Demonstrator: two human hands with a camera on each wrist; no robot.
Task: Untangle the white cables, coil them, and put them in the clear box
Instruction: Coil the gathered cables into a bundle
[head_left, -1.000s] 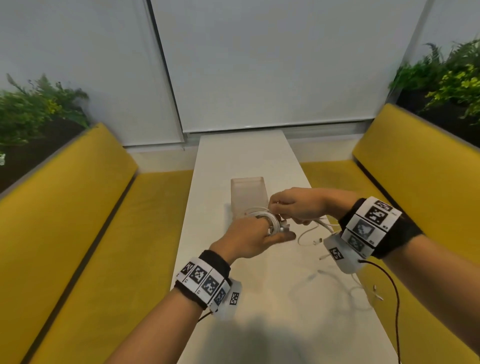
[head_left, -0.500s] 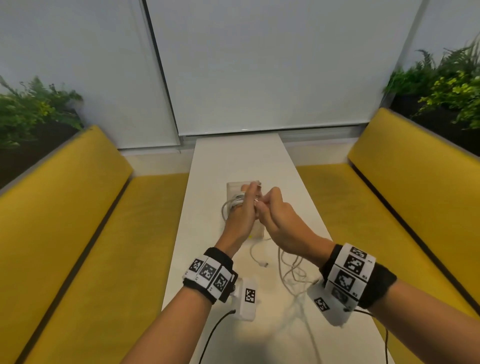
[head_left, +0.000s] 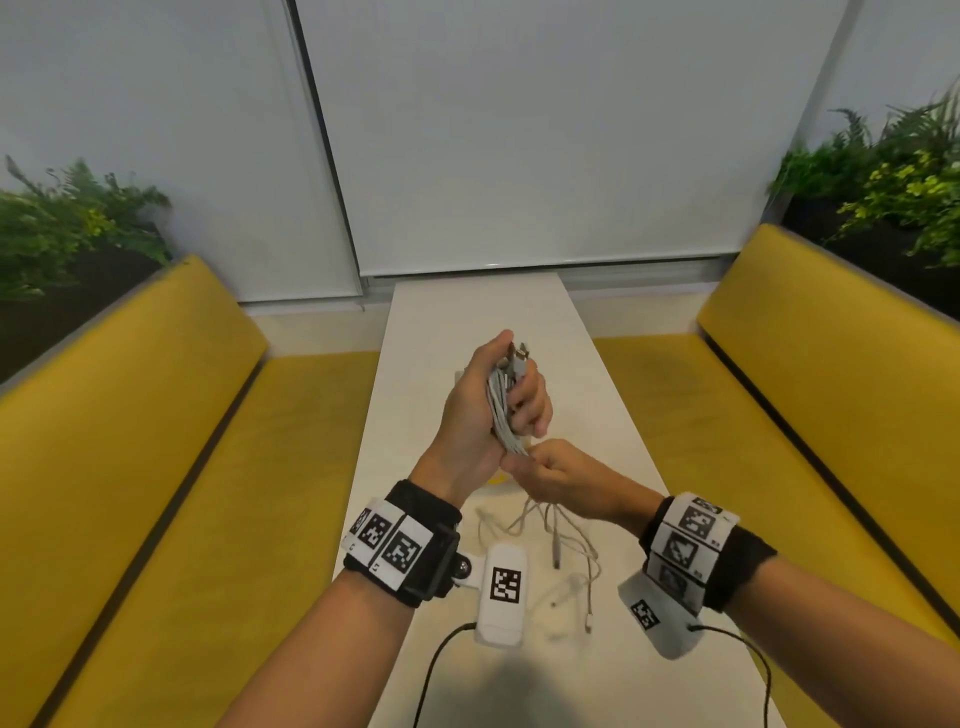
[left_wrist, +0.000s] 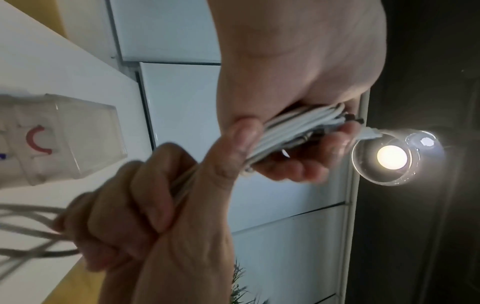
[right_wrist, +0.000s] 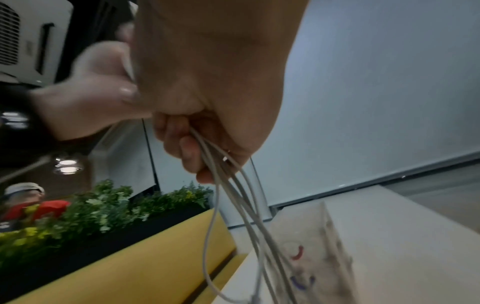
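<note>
Coiling is half done; nothing seen in the box yet.
The left hand grips a coiled bundle of white cables above the bench. The right hand grips loose strands trailing onto the bench. The clear box waits beyond.

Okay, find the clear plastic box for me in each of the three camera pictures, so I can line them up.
Head: the clear box is mostly hidden behind the left hand, mid-table; only a sliver shows.
Left wrist: clear box at the left edge, on the white table.
Right wrist: clear box at lower right, behind the hanging cables.
Shared landmark: the red curved mark on the box, in both wrist views.
</note>
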